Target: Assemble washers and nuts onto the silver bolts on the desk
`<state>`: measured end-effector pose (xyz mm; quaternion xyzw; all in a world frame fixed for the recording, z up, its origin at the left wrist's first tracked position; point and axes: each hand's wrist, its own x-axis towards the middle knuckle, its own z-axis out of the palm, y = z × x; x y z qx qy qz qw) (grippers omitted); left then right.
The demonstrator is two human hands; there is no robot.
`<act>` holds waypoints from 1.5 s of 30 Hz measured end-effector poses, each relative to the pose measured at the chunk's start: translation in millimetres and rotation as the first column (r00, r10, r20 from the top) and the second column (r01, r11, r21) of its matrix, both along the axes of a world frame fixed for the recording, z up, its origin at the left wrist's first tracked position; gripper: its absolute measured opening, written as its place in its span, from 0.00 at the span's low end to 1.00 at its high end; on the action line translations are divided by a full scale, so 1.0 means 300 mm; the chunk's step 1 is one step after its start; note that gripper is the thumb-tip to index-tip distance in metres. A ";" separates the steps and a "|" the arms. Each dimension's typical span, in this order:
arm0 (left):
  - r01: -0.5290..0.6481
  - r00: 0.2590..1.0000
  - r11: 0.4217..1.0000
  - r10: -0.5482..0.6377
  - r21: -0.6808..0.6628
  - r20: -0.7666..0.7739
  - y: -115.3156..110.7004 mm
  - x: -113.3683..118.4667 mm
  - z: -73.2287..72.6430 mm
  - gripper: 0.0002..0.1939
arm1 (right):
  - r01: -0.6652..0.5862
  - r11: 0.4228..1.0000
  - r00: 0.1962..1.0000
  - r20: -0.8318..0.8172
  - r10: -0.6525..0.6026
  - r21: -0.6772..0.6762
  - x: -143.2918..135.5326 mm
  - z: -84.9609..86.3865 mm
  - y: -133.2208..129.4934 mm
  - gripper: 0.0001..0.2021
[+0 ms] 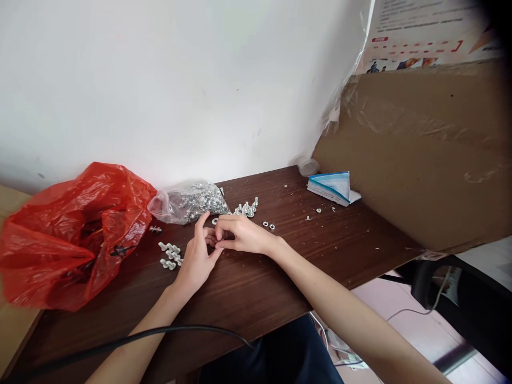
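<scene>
My left hand [198, 258] and my right hand [242, 234] meet fingertip to fingertip over the middle of the dark wooden table [280, 277]. Both are closed in a pinch, and whatever lies between the fingertips is too small to make out. Behind them stand several silvery bolts [248, 208], partly hidden by my right hand. A washer [215, 221] lies just beyond my left hand. Two nuts [269, 225] rest to the right. Left of my left hand is a group of small pale metal fasteners [170, 255]. A clear plastic bag [192, 201] full of metal hardware lies behind.
A crumpled red plastic bag [76, 229] covers the table's left side. At the back right are a blue and white folded packet [330, 188] and a round clear object [309, 167]. Cardboard [420, 154] borders the right side. A black cable [160, 330] crosses in front.
</scene>
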<state>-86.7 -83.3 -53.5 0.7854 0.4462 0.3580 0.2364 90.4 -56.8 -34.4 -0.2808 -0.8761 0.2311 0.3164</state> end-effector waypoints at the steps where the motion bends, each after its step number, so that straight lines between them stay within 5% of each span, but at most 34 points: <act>1: -0.002 1.000 1.000 0.002 -0.001 -0.003 0.000 0.000 0.001 0.39 | -0.006 1.000 1.000 -0.002 0.006 -0.002 0.002 0.000 0.001 0.04; 16: 0.004 1.000 1.000 -0.004 0.022 -0.010 0.004 0.003 -0.007 0.36 | 0.110 0.994 0.993 -0.048 -0.109 0.016 0.046 0.026 0.011 0.05; 21: 0.017 0.997 0.998 -0.012 0.060 -0.080 0.000 0.004 0.003 0.32 | 0.158 0.971 0.985 -0.040 -0.168 -0.181 0.109 0.055 0.023 0.06; 26: 0.016 0.995 0.998 -0.011 0.056 -0.101 -0.004 0.001 0.004 0.25 | 0.079 0.834 0.988 0.152 0.006 -0.547 0.188 0.072 0.038 0.10; 32: 0.001 0.993 0.998 0.006 0.063 -0.117 0.000 -0.006 0.003 0.16 | 0.088 0.813 0.979 0.202 0.036 -0.575 0.214 0.081 0.038 0.11; 39: 0.007 0.985 0.996 0.008 0.088 -0.172 0.000 -0.001 0.017 0.08 | 0.104 0.596 0.957 0.242 0.157 -0.796 0.229 0.081 0.026 0.16; 45: -0.003 0.984 0.998 0.013 0.058 -0.177 -0.001 0.000 0.018 0.08 | 0.138 0.569 0.923 0.313 0.222 -0.810 0.211 0.079 0.022 0.16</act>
